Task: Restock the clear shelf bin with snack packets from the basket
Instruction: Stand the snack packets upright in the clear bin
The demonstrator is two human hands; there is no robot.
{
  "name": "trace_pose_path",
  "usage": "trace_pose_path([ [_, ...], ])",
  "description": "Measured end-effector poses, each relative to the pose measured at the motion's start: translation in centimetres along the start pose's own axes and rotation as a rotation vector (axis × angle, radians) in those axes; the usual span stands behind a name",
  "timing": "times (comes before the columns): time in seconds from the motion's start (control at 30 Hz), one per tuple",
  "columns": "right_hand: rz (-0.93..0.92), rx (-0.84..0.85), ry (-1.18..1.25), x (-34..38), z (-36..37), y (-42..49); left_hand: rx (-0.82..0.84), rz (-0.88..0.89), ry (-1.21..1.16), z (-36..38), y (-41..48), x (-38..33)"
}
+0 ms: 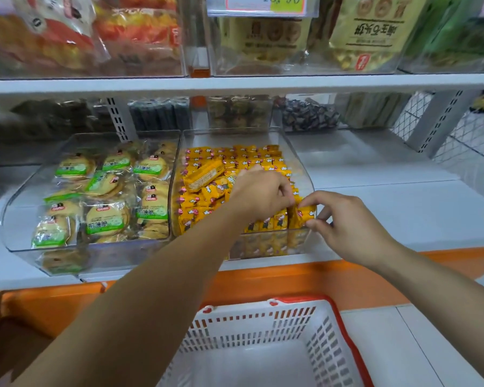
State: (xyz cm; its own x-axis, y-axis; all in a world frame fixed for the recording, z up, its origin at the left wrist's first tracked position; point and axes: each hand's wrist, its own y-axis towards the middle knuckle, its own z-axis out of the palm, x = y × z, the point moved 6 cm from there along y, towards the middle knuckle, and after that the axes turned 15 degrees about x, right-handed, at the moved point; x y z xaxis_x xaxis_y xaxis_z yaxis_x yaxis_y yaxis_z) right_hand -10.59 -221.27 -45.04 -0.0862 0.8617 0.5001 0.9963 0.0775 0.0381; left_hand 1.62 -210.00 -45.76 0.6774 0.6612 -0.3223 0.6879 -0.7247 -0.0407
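Many packets: fill the bin, front row upright.
Left hand: fingers curled on packets in the bin's front row.
Right hand: fingers pinch one packet at the bin's front right corner.
Basket: below the bin.

Both arms reach forward; left hand curls its fingers downward, right hand beside it pinches a packet.

A price tag is showing digits ending ".90", top cropped; green-labelled biscuit packets are carrying "薄脆"; a gold bag is bearing upside-down Chinese characters.
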Motion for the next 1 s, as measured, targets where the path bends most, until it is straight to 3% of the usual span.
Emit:
trace_pose_path([
  [0.3, -0.037, -0.037, -0.104, 1.3, -1.8, -0.5, -0.020, 0.081, -0.286, -0.6, -1.1, 0.2],
  [0.63, 0.050, 0.041, -0.384, 1.5, -0.8, 0.6, -0.044, 0.083, -0.350, -0.8, -1.6, -0.3],
  [0.83, 0.026, 0.144, -0.221, 1.3, -1.0, 0.8, -0.059, 0.070, -0.404, -0.7, -1.9, -0.1],
  [1.0, -0.052, 0.104, -0.254, 1.6, -1.8, 0.7, -0.099, 0.085, -0.474, -1.1, -2.2, 0.3],
])
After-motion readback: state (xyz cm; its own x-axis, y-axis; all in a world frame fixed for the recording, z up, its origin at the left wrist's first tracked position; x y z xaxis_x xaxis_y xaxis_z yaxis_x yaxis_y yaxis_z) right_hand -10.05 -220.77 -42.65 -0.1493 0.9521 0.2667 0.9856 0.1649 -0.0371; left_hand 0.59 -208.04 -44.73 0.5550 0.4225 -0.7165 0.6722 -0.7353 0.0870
